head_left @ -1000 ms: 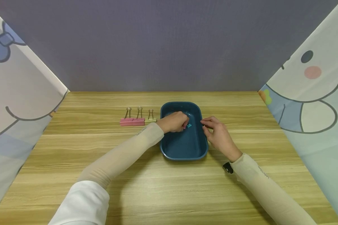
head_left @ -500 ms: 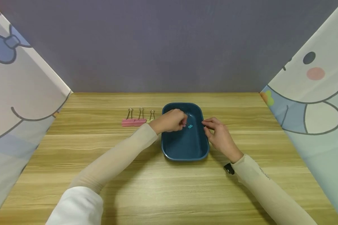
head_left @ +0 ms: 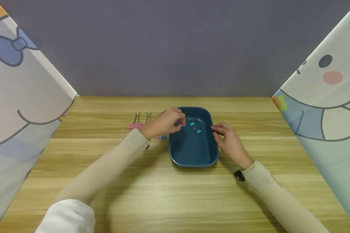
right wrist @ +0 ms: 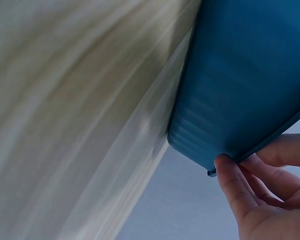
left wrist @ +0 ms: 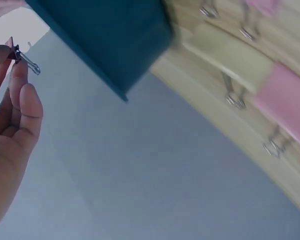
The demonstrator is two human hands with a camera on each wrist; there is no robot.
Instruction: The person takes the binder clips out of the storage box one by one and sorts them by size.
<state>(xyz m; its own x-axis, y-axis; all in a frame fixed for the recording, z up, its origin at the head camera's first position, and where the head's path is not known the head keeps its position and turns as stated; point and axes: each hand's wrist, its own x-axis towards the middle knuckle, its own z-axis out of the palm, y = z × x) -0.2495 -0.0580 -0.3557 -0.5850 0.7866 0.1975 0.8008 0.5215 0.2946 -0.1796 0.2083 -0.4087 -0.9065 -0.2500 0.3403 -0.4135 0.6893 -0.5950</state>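
A dark blue tray (head_left: 192,152) stands mid-table, with two small teal binder clips (head_left: 192,124) (head_left: 198,131) lying inside it. My left hand (head_left: 179,121) hovers over the tray's left rim and pinches a tiny pink clip (head_left: 182,122). In the left wrist view, that clip (left wrist: 16,53) sits between my fingertips (left wrist: 23,75), its wire handle sticking out. My right hand (head_left: 217,129) grips the tray's right rim. The right wrist view shows its thumb (right wrist: 233,182) on the tray's edge (right wrist: 240,85).
Large pink binder clips (head_left: 135,125) lie in a row left of the tray, partly behind my left hand. Two small clips, pink (head_left: 157,137) and blue (head_left: 162,137), rest on the wood by the tray's left side. Printed cloth walls (head_left: 23,106) close both sides.
My left hand has risen from inside the tray toward its left rim with a small pink clip, uncovering two teal clips. It now hides the gold clip. The right hand stays on the rim.
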